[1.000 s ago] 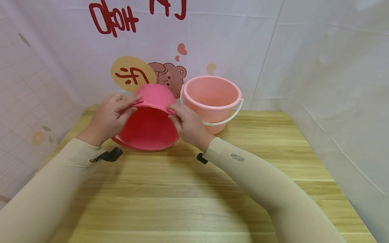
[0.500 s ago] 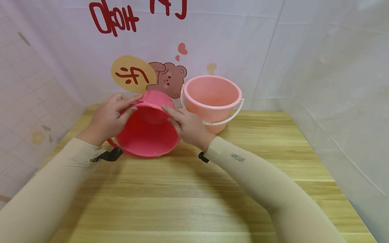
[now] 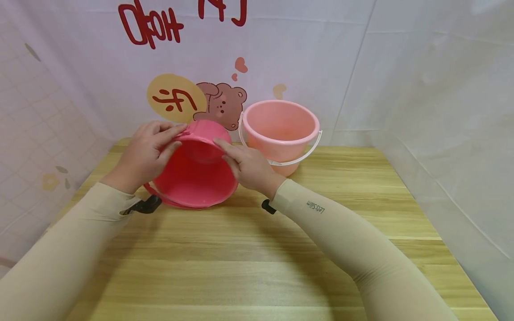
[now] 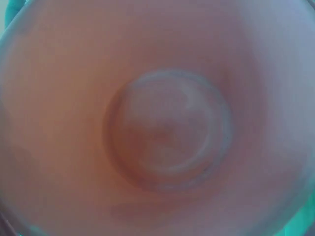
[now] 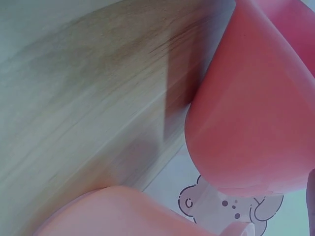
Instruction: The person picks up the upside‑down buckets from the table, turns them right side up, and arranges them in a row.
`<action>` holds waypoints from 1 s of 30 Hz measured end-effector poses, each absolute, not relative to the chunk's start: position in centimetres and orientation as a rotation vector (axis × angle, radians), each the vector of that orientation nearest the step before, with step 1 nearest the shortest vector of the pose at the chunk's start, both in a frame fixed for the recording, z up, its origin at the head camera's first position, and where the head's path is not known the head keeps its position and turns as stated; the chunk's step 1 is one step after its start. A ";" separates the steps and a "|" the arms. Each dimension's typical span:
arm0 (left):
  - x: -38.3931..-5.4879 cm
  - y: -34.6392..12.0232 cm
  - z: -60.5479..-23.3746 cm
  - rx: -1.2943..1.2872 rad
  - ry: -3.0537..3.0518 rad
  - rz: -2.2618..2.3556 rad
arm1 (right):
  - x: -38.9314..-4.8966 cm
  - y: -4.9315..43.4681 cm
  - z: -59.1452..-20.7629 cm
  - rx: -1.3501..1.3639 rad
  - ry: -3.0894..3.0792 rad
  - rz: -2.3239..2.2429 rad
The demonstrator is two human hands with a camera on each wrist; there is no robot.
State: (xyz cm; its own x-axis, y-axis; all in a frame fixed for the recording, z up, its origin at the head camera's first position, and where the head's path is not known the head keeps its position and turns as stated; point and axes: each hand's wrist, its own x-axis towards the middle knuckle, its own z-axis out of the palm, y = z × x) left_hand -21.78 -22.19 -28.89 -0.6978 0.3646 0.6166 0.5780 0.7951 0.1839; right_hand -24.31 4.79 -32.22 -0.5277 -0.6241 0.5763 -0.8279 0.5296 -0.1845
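A deep-pink bucket (image 3: 196, 183) is tipped on its side over the left part of the table, its mouth facing me. My left hand (image 3: 144, 154) pinches the upper left of its rim between thumb and fingers. At the rim's upper right, my right hand (image 3: 250, 167) pinches it the same way. Its red handle lies along the lower left of the rim. The left wrist view looks into the bucket at its round base (image 4: 167, 130). In the right wrist view the bucket's outer wall (image 5: 251, 113) fills the right side. The base's underside is hidden.
A light-pink bucket (image 3: 281, 149) with a white handle (image 3: 299, 159) stands upright just right of the held one, near the back wall. The wooden table (image 3: 225, 263) is bordered by white printed sheeting (image 3: 305, 58) at the back and both sides.
The deep-pink bucket has tipped, its lower rim coming down toward me and its base showing less above the rim. My right hand's fingers have shifted slightly left along the rim.
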 end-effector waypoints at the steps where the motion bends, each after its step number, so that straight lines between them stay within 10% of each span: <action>1: -21.8 -22.2 -28.9 -0.699 -2.408 -0.490 | -24.3 4.8 -32.2 1.181 -2.328 0.626; 30: -21.4 -23.5 -29.1 -0.632 -2.445 -0.529 | -24.5 5.4 -30.3 1.114 -2.378 0.973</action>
